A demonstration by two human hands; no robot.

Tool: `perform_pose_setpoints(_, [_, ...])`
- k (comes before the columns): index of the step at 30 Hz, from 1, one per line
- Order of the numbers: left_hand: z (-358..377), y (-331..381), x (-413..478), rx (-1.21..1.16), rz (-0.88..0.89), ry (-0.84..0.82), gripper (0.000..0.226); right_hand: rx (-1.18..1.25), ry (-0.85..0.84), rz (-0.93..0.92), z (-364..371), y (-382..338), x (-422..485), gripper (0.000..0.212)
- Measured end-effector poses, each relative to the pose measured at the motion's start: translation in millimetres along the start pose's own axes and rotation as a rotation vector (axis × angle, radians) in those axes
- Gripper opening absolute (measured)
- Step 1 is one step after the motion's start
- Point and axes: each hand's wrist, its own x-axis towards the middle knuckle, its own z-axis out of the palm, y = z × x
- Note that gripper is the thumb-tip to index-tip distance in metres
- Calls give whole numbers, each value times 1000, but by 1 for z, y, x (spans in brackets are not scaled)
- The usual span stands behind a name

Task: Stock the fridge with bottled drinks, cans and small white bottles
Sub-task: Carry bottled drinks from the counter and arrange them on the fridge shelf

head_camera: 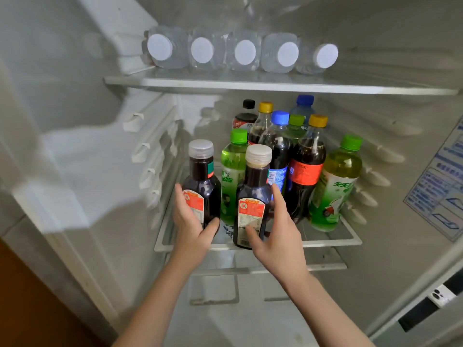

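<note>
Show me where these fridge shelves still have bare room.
Bare: upper shelf right of the water bottles; lower shelf front-right, before the green tea bottle, and left of the left dark bottle. Crowded: middle and back, behind the right dark bottle.

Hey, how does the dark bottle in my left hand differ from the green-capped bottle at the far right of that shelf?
The dark bottle has a clear cap and near-black liquid; the green-capped bottle holds yellow-green liquid. The dark bottle is gripped by the left hand at the shelf's left front; the green-capped bottle stands untouched at the right end. Both are labelled bottles at the lower shelf.
</note>
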Motion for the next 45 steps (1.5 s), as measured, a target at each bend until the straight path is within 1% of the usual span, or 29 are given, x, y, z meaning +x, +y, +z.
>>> perform_pose_setpoints(5, [5, -8, 30, 49, -68, 8, 104, 31, -71, -32, 21, -9, 17, 95])
perform_pose_setpoints(9, [2, -10, 45, -91, -154, -69, 102, 42, -79, -38, 43, -17, 37, 94])
perform_pose_setpoints(11, [2, -8, 51, -112, -210, -33, 96, 34, -78, -34, 52, -19, 46, 93])
perform_pose_setpoints(15, [5, 0, 55, -148, -289, 102, 77, -12, -81, -21, 64, -21, 63, 91])
perform_pose_setpoints(19, [-1, -5, 48, -26, -209, 123, 65, -13, -98, 12, 71, -22, 75, 89])
perform_pose_setpoints(22, [-5, -8, 48, 27, -208, 151, 64, -5, -99, 33, 74, -22, 79, 89])
perform_pose_setpoints(25, [-7, -8, 47, 34, -225, 151, 63, 5, -105, 47, 75, -22, 78, 89])
perform_pose_setpoints(27, [-8, -3, 46, 19, -204, 138, 59, 17, -130, 65, 75, -22, 78, 89])
perform_pose_setpoints(30, [-7, 7, 33, 42, -120, 166, 48, 7, -182, 100, 73, -21, 70, 79])
perform_pose_setpoints(32, [-5, 12, 18, 134, -79, 205, 53, -3, -185, 84, 68, -21, 52, 68])
perform_pose_setpoints(34, [-3, 14, 1, 181, 4, 225, 50, 44, -150, 91, 57, -20, 28, 62])
perform_pose_setpoints(37, [-3, 16, -23, 111, 125, 150, 38, 92, -112, 92, 36, -14, -11, 50])
perform_pose_setpoints(40, [-3, 16, -56, 94, 227, 31, 27, 17, -10, 31, 12, -6, -47, 36])
perform_pose_setpoints(43, [1, 10, -93, 50, 246, -133, 22, -49, 109, 62, -14, 4, -81, 28])
perform_pose_setpoints(45, [10, 4, -115, 32, 217, -250, 20, -100, 123, 148, -27, 18, -110, 28])
